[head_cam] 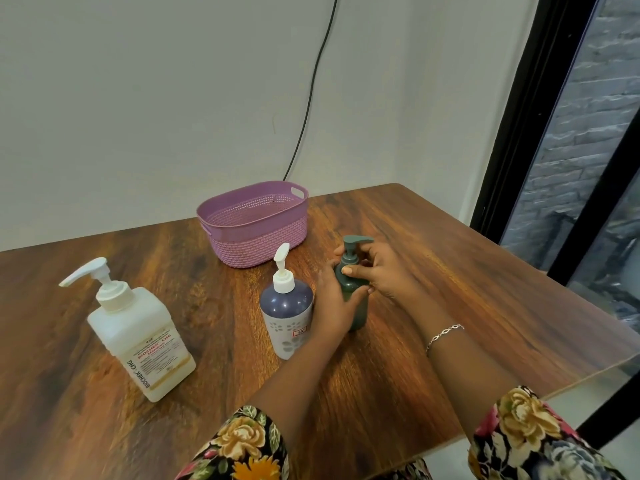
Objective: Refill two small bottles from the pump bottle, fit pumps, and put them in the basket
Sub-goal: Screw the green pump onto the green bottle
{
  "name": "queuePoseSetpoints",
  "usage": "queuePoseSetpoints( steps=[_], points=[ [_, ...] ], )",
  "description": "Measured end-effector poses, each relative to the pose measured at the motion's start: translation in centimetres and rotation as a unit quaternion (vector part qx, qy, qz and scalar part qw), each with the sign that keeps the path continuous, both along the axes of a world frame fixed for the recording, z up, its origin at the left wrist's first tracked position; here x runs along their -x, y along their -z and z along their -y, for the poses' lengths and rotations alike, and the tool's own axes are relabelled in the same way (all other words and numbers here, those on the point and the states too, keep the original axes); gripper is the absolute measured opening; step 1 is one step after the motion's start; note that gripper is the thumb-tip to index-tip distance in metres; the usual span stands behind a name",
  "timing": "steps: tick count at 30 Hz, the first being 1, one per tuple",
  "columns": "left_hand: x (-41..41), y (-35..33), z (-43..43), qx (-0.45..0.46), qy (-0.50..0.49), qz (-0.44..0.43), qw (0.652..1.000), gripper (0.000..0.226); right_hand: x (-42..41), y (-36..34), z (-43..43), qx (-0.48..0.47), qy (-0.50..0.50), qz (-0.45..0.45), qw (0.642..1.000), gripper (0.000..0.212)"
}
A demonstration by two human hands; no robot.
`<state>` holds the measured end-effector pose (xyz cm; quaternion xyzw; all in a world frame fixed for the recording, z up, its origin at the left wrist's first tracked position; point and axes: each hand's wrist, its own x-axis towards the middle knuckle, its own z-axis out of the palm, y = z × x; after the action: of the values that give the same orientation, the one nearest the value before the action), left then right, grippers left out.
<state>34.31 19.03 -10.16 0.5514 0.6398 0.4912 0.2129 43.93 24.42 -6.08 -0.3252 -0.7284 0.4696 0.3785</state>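
Wooden desk (433,254), basket (254,225) at rear. Left hand (334,306) clamps green bottle (353,299) just beside purple bottle (287,317); right hand (381,271) fingers (349,270) pinch its pump collar. Step likely pump fitting; next, basketing

A black cable (313,88) hangs behind the wooden table (450,271).

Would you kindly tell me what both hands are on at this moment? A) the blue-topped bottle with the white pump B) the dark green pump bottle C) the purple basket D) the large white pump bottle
B: the left hand wraps the body of the dark green pump bottle while the right hand grips its collar just under the pump head, and the other bottles and the basket stand untouched.
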Motion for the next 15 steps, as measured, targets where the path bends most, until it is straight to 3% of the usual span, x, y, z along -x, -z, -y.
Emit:
queuePoseSetpoints(
  steps=[9, 15],
  points=[
    [-0.6, -0.3, 0.1, -0.006, -0.026, -0.030, 0.999, 0.054, 1.6, 1.1, 1.0, -0.089, 0.143, -0.010, 0.986, 0.029],
    [-0.7, -0.5, 0.3, -0.010, -0.038, -0.023, 0.999, 0.052, 2.0, 1.5, 1.1, -0.089, 0.168, -0.011, 0.982, 0.030]
  ],
)
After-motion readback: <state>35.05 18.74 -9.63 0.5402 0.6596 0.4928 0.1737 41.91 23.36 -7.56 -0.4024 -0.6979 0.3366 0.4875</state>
